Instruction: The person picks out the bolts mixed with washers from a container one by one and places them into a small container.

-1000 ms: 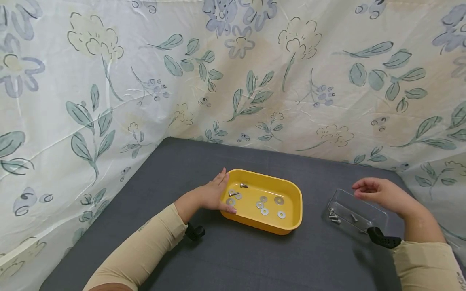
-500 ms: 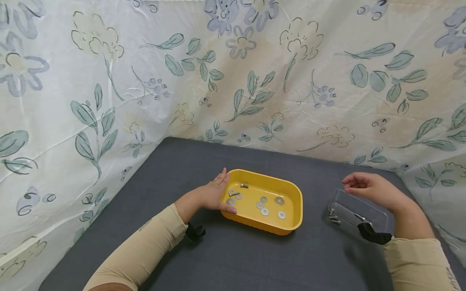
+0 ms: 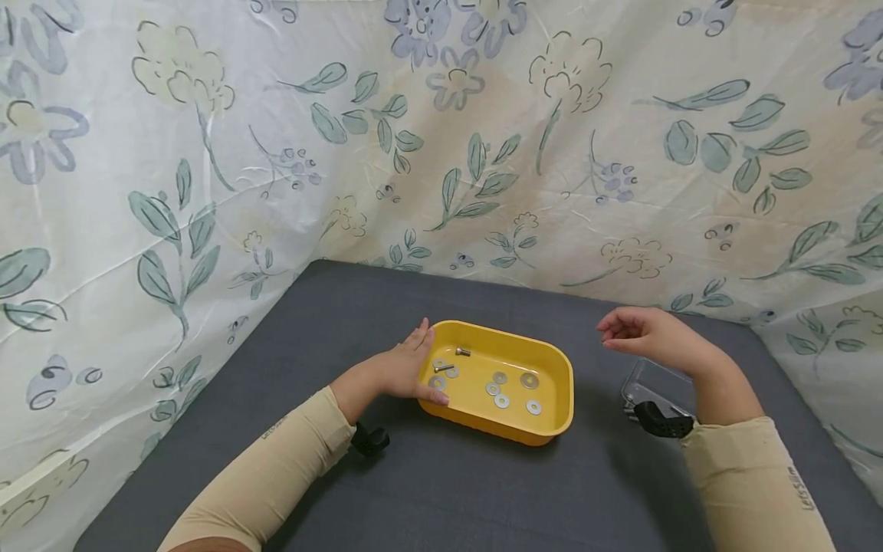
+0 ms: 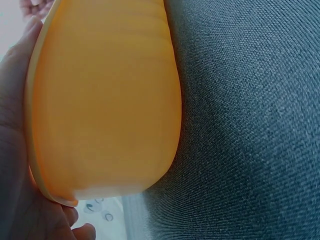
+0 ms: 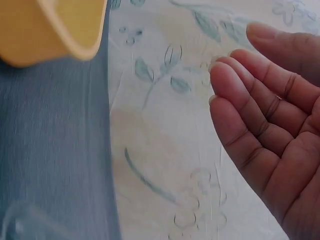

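My left hand (image 3: 405,372) grips the left end of a yellow plastic tray (image 3: 564,391), its thumb over the near rim and its fingers along the far corner. In the left wrist view the outer wall of the tray (image 4: 107,100) fills the middle. Flat metal washers (image 3: 501,401) lie scattered inside the tray, with two bolts (image 3: 444,369) at its left side. My right hand (image 3: 655,337) hovers between the tray and a small clear box (image 3: 667,375). In the right wrist view its fingers (image 5: 232,120) are loosely curled, thumb apart, with nothing visibly held.
The clear box sits right of the tray, partly covered by my right forearm; small metal pieces (image 3: 629,410) show at its left end. A dark grey cloth (image 3: 483,498) covers the table. Flowered fabric (image 3: 448,153) hangs along the back and sides.
My right hand has moved left and away from over the clear box, toward the yellow tray. My left hand and the tray have stayed in place.
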`<state>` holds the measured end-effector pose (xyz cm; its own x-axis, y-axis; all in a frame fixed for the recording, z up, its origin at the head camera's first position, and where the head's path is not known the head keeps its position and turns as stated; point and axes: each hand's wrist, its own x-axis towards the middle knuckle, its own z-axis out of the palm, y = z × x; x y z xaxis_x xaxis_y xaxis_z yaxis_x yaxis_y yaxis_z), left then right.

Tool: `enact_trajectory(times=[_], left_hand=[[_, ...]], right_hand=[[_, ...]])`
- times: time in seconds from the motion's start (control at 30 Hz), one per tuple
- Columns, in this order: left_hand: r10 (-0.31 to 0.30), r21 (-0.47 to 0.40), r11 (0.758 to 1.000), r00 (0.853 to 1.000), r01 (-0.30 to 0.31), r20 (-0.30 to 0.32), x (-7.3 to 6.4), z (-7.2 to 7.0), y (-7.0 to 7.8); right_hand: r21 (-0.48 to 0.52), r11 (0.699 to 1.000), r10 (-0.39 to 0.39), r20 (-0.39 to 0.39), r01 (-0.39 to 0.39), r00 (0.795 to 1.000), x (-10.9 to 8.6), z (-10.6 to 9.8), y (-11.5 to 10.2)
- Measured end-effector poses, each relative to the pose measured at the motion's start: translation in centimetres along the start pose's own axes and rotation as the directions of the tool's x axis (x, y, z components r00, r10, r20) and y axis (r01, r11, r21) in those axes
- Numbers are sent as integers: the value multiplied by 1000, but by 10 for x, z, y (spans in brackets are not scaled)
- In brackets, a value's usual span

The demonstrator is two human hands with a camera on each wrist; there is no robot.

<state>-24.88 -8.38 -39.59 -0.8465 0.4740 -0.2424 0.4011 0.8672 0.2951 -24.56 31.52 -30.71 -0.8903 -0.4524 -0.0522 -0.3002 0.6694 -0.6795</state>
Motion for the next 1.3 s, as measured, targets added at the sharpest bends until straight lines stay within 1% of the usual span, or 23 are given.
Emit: enact_trajectory(times=[0.27, 0.37, 0.6, 0.7, 0.9, 1.07, 1.3], left_hand=[[-6, -7, 1000, 1000, 6, -2, -1, -1, 2], [-8, -9, 1000, 1000, 8, -4, 0, -1, 1], [-1, -19, 1000, 1000, 1, -6, 0, 0, 0], [6, -22, 1000, 1000, -6, -6, 0, 0, 0], [18, -22, 1000, 1000, -18, -4, -1, -1, 0], [25, -5, 1000, 1000, -25, -9, 0, -1, -1], [19, -18, 1000, 1000, -19, -7, 1, -1, -1]], right_hand=[[40, 997, -64, 28, 63, 998, 26, 16, -18], [30, 998, -65, 43, 64, 997, 38, 23, -23], [19, 994, -105, 86, 104, 991, 60, 39, -35], [21, 994, -111, 106, 109, 988, 70, 46, -38], [0, 989, -144, 142, 146, 979, 86, 59, -43], [-6, 990, -140, 174, 143, 975, 97, 70, -46], [-26, 991, -124, 187, 131, 975, 112, 86, -46]])
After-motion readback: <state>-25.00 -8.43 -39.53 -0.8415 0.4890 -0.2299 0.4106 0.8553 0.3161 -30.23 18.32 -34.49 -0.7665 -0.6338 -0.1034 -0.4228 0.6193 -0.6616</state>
